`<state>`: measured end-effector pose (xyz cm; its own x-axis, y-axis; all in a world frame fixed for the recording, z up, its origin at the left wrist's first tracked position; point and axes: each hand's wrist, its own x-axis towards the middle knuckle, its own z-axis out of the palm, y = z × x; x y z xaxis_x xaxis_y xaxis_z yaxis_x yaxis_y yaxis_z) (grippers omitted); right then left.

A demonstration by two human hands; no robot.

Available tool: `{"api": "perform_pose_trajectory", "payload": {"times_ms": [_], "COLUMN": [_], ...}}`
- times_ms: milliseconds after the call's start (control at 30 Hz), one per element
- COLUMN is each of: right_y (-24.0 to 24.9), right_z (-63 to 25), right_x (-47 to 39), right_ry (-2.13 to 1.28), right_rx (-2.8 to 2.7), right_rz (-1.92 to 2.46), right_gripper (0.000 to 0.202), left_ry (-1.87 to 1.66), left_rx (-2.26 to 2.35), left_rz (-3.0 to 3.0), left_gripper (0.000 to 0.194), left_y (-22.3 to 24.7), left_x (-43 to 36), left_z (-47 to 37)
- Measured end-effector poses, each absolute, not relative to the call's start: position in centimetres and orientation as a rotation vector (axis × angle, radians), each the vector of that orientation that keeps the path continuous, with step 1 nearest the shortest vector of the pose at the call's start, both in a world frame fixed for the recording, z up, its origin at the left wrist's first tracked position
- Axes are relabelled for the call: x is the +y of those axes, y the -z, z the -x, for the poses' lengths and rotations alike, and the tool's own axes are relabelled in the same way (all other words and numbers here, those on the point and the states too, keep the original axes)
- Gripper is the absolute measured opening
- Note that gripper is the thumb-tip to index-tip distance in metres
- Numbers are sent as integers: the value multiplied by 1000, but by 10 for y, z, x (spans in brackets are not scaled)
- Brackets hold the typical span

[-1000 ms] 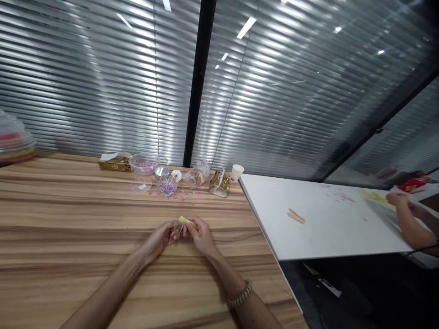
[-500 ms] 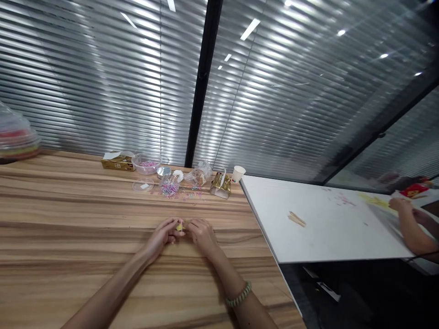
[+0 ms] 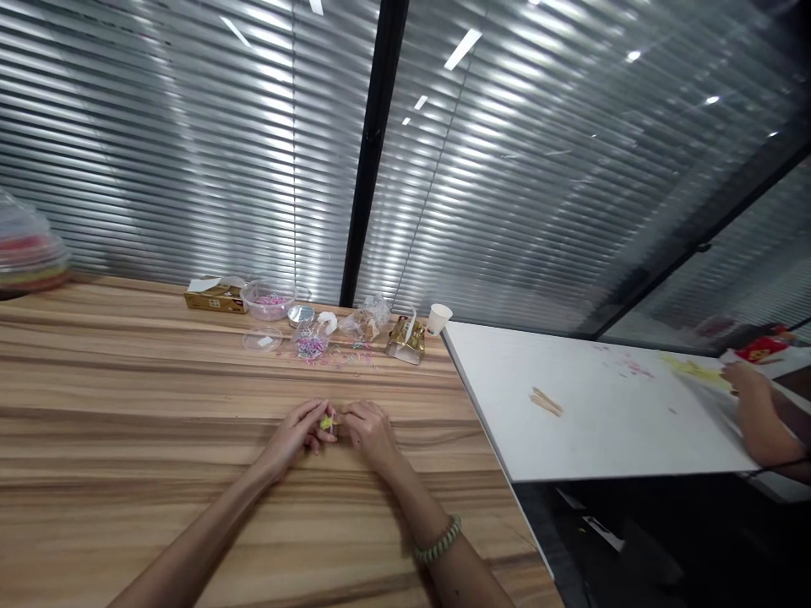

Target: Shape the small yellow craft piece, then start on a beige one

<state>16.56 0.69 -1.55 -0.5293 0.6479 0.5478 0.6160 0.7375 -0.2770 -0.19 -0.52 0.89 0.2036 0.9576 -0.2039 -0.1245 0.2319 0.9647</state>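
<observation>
Pinching a small yellow piece (image 3: 328,421) between fingertips of both hands, the left hand (image 3: 296,432) and right hand (image 3: 369,431) meet low over the wooden table (image 3: 127,405), fingers narrowed on it, probably for steadiness. At twelve o'clock lie scattered coloured bits (image 3: 345,359), a clear bowl (image 3: 269,301) and paper cup (image 3: 438,319); nothing blocks them. At three o'clock, another person's hand (image 3: 744,380) works on a white table (image 3: 601,414).

Both forearms extend forward; left hand (image 3: 296,432) and right hand (image 3: 367,429) meet, fingers (image 3: 320,414) curled inward, pinching.
</observation>
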Motion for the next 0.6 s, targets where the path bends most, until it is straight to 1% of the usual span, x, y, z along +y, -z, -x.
{"api": "perform_pose_trajectory", "payload": {"times_ms": [167, 367, 500, 600], "right_y": [21, 22, 15, 14], "right_z": [-166, -164, -160, -157], "right_x": [8, 9, 6, 5], "right_ry": [-127, -375, -576, -701], "right_rx": [-2205, -2021, -1882, -1758], "right_rz": [969, 1030, 983, 977], "right_gripper": [21, 18, 14, 12], "left_ry": [-986, -1019, -1069, -1212], "left_rx": [1116, 1096, 1040, 992], "left_rz": [-1039, -1049, -989, -861], "left_gripper": [40, 44, 40, 36], "left_y": [-10, -5, -2, 1], "left_x": [-4, -5, -4, 1], "left_z": [0, -2, -3, 0]}}
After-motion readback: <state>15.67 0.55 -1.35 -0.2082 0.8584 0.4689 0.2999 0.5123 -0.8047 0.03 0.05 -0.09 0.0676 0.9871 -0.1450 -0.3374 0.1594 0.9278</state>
